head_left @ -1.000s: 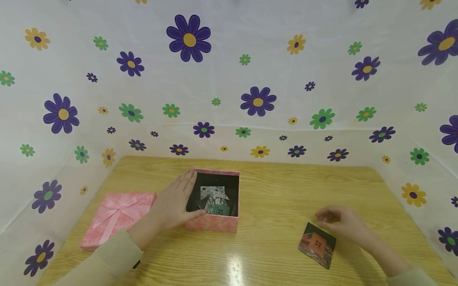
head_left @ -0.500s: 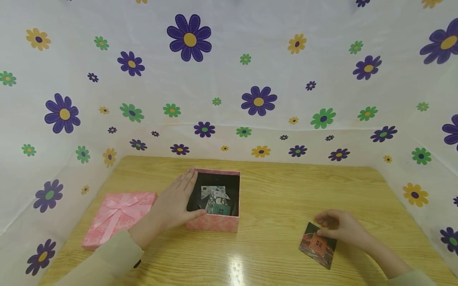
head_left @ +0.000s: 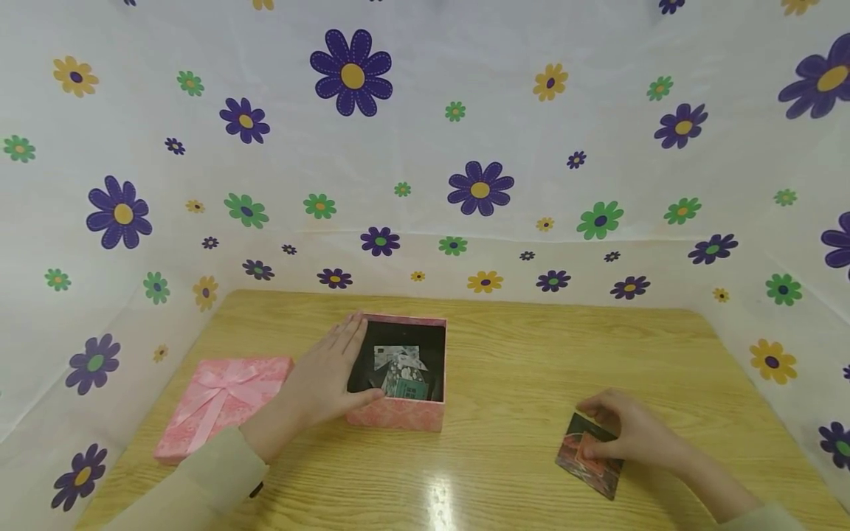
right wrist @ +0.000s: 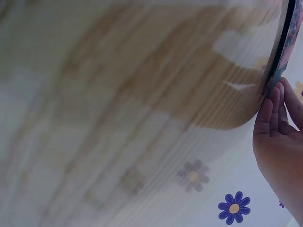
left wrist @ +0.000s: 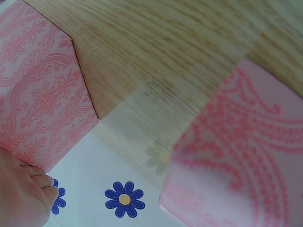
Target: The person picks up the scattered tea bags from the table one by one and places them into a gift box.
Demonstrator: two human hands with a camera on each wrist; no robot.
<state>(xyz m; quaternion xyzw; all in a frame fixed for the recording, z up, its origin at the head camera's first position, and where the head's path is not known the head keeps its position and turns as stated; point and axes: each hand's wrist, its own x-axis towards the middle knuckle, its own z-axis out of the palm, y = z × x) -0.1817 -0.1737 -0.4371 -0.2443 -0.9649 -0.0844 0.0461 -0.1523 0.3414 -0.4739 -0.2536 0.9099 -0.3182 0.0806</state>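
An uncovered pink gift box [head_left: 395,414] with a black lining stands left of the table's middle. My left hand [head_left: 319,376] rests on its left side, fingers straight along the wall, thumb at the near rim. Inside lie a pale patterned card [head_left: 392,356] and a flat packet with a green label [head_left: 410,389]. To the right, a flat, dark square packet [head_left: 571,463] with a red label is pinched by my right hand [head_left: 634,435], thumb over the label and fingers at the far edge. The right wrist view shows this packet [right wrist: 286,40] edge-on.
Left of the box, partly behind my left forearm, lies its pink lid [head_left: 212,405] with a ribbon bow. The wooden table [head_left: 505,369] is enclosed at the back and sides by a white cloth [head_left: 412,147] printed with flowers.
My right hand has come down onto the dark packet, its thumb moving from beside the packet to over the red label. My left hand keeps its place on the box.
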